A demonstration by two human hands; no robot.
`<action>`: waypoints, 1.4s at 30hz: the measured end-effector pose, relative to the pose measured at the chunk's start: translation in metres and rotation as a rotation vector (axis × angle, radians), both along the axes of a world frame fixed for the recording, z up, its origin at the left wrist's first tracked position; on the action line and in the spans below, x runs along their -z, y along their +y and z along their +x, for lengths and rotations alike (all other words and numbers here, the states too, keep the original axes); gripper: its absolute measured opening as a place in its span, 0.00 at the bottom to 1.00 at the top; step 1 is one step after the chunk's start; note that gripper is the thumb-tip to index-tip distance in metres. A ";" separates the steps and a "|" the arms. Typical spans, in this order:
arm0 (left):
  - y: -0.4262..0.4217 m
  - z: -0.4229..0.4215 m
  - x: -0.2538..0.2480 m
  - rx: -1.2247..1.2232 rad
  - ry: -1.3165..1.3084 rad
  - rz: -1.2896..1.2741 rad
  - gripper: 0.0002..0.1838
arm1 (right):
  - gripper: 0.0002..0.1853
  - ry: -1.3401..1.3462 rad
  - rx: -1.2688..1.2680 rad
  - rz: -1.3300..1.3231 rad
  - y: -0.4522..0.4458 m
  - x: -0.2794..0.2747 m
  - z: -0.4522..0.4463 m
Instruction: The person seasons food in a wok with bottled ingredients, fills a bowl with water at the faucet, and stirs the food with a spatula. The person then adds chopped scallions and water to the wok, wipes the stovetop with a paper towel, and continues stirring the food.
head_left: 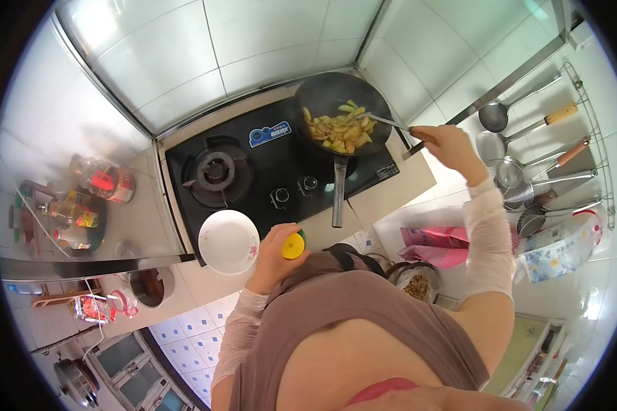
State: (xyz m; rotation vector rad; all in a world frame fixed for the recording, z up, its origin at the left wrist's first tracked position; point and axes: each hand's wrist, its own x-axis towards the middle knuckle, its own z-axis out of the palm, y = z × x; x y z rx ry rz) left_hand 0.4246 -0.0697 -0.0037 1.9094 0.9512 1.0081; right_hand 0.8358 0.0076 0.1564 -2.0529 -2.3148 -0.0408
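Observation:
My right hand (454,151) is closed around the wooden handle of a spatula (389,122). The spatula's metal end reaches into the dark wok (341,88), touching the sliced yellow-green vegetable pieces (337,130) there. The wok sits on the right side of the black gas stove, its long handle (338,195) pointing toward me. Close to my body, my left hand (271,255) grips a small container with a round yellow lid (293,246) and some green at its side. Just left of that hand lies a white plate (227,240) with a pink flower pattern.
A bare burner (215,170) is on the stove's left half. Bottles (103,179) stand at the left wall, with a metal pot (149,286) below them. Ladles and strainers (521,179) hang from a rack on the right wall. Pink cloths (435,245) hang beneath.

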 end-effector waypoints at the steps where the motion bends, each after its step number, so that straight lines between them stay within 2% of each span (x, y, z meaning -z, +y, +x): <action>1: 0.001 0.000 0.000 0.003 -0.007 -0.002 0.28 | 0.20 -0.034 0.024 -0.070 -0.006 -0.025 -0.004; 4: 0.002 0.000 0.001 0.013 -0.016 -0.004 0.28 | 0.16 -0.160 -0.041 -0.122 -0.010 -0.055 -0.014; 7: 0.001 0.001 0.001 0.016 -0.017 -0.001 0.28 | 0.14 -0.231 -0.113 -0.039 0.012 -0.014 -0.015; 10: 0.000 -0.001 0.000 0.008 -0.013 -0.011 0.28 | 0.12 -0.214 0.060 -0.037 0.040 0.003 -0.030; 14: 0.000 -0.002 0.002 0.001 -0.014 -0.025 0.27 | 0.14 -0.173 0.212 -0.071 0.070 -0.020 -0.003; 17: -0.001 -0.001 0.002 -0.004 -0.021 -0.020 0.27 | 0.15 0.101 0.480 -0.364 0.097 -0.047 0.023; 20: -0.002 -0.002 0.003 -0.020 -0.022 -0.028 0.27 | 0.14 0.068 0.470 -0.539 0.135 -0.017 0.057; 24: -0.005 0.000 0.005 -0.043 -0.033 -0.051 0.28 | 0.10 0.628 0.547 -0.573 0.156 0.019 0.043; 27: -0.005 0.000 0.004 -0.041 -0.029 -0.051 0.28 | 0.15 0.636 0.353 -0.515 0.157 0.023 0.027; 30: -0.004 0.001 0.003 -0.036 -0.022 -0.021 0.28 | 0.21 0.540 0.147 -0.423 0.151 0.021 0.011; 34: -0.003 0.002 0.003 -0.032 0.002 -0.012 0.28 | 0.21 0.297 -0.059 -0.367 0.128 0.015 0.000; 37: -0.002 0.001 0.004 -0.020 0.005 -0.010 0.28 | 0.22 0.430 -0.259 -0.342 0.098 0.006 0.004; 38: -0.002 0.001 0.003 -0.015 -0.001 -0.013 0.28 | 0.21 0.180 -0.296 -0.284 0.083 -0.011 -0.002; 41: 0.000 0.001 0.003 -0.008 -0.005 -0.013 0.27 | 0.20 -0.151 -0.269 -0.145 0.042 -0.043 -0.016; 42: 0.000 0.000 0.003 -0.006 -0.004 -0.012 0.28 | 0.20 -0.165 -0.274 -0.119 0.032 -0.052 -0.016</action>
